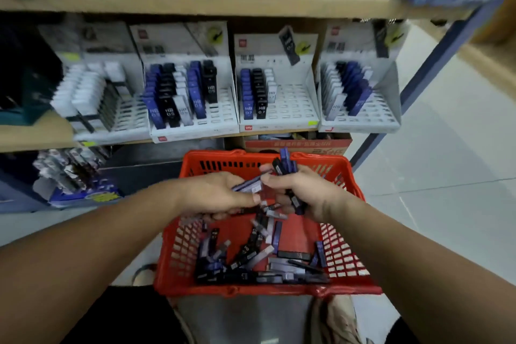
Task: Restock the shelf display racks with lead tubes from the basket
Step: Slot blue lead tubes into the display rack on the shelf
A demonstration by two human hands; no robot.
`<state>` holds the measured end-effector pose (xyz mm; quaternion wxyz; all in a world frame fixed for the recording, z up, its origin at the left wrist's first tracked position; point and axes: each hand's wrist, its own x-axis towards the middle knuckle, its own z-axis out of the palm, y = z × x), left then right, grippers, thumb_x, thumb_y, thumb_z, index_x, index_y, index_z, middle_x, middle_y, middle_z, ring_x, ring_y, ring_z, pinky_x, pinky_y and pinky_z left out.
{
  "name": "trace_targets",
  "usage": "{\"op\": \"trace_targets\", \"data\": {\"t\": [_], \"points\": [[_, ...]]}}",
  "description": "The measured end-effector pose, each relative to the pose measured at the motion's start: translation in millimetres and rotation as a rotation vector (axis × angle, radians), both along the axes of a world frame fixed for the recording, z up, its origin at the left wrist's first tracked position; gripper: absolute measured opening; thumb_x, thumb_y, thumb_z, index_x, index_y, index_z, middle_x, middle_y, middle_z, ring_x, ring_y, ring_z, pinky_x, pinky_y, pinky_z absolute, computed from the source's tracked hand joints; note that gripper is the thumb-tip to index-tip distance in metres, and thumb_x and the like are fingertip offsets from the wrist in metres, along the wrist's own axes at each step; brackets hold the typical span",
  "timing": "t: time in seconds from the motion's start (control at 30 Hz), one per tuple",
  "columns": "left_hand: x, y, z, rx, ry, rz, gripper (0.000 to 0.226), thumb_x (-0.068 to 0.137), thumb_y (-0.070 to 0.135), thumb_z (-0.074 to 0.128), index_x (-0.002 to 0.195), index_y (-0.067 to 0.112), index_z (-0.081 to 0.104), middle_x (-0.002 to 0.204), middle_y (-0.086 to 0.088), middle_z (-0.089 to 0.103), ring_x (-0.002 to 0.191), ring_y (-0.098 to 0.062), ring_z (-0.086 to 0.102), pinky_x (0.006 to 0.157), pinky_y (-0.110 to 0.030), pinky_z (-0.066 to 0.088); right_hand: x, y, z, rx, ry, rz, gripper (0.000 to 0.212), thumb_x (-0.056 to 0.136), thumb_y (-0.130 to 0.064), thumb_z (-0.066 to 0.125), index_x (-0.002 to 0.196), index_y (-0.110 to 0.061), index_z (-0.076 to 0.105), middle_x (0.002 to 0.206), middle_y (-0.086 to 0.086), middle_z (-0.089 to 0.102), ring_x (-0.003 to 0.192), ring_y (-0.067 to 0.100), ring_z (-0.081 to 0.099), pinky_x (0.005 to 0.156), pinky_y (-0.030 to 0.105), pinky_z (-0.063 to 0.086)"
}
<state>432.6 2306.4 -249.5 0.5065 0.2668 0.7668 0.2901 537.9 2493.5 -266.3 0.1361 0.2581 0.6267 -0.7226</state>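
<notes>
A red plastic basket [178,254] sits in front of me with several loose black, blue and white lead tubes [251,257] on its bottom. Over the basket my right hand [310,193] grips a bundle of several blue and black tubes [284,165], upright in its fist. My left hand [215,195] holds one pale tube [248,185] whose other end the right thumb and forefinger pinch. White display racks [279,112] stand on the shelf beyond, partly filled with rows of tubes and with empty slots toward the front.
A wooden shelf board [195,4] above carries white and blue boxes. Below the racks sits a red cardboard carton [296,145]. A blue metal upright [413,86] frames the shelf on the right, with pale tiled floor [452,162] beyond. A blue display box [78,181] stands low at the left.
</notes>
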Motion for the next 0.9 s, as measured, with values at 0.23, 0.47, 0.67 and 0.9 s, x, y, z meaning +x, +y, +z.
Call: {"op": "trace_targets", "data": {"t": [0.23, 0.47, 0.67, 0.9], "points": [[-9, -23, 84, -0.019, 0.301, -0.134, 0.03, 0.081, 0.049, 0.082, 0.08, 0.023, 0.068, 0.065, 0.007, 0.057, 0.064, -0.015, 0.055, 0.066, -0.034, 0.045, 3, 1, 97, 0.065, 0.117, -0.007, 0.027, 0.096, -0.027, 0.073, 0.081, -0.016, 0.054, 0.064, 0.002, 0.042, 0.051, 0.017, 0.035, 0.048, 0.03, 0.026], [-16, -22, 130, 0.345, 0.395, 0.127, 0.04, 0.08, 0.035, 0.089, 0.112, 0.043, 0.067, 0.085, 0.002, 0.065, 0.076, -0.015, 0.066, 0.073, -0.032, 0.05, -6, 16, 142, -0.021, -0.033, 0.006, 0.027, 0.103, -0.029, 0.059, 0.081, -0.017, 0.052, 0.064, 0.0, 0.046, 0.049, 0.013, 0.04, 0.041, 0.024, 0.035], [-28, -15, 127, 0.527, 0.546, 0.268, 0.01, 0.091, 0.038, 0.076, 0.086, 0.03, 0.075, 0.067, 0.005, 0.066, 0.058, -0.002, 0.054, 0.057, -0.019, 0.045, -26, 14, 134, -0.041, -0.112, 0.045, 0.028, 0.102, -0.04, 0.061, 0.095, -0.013, 0.055, 0.064, -0.001, 0.045, 0.047, 0.01, 0.033, 0.036, 0.02, 0.026], [-59, -10, 118, 0.546, 0.114, 0.451, 0.036, 0.1, 0.034, 0.066, 0.076, 0.007, 0.063, 0.055, -0.009, 0.032, 0.042, -0.017, 0.022, 0.045, -0.026, 0.022, -44, 4, 129, 0.048, 0.041, 0.045, 0.038, 0.097, -0.037, 0.07, 0.096, -0.001, 0.06, 0.058, 0.004, 0.049, 0.045, 0.016, 0.033, 0.046, 0.03, 0.023]]}}
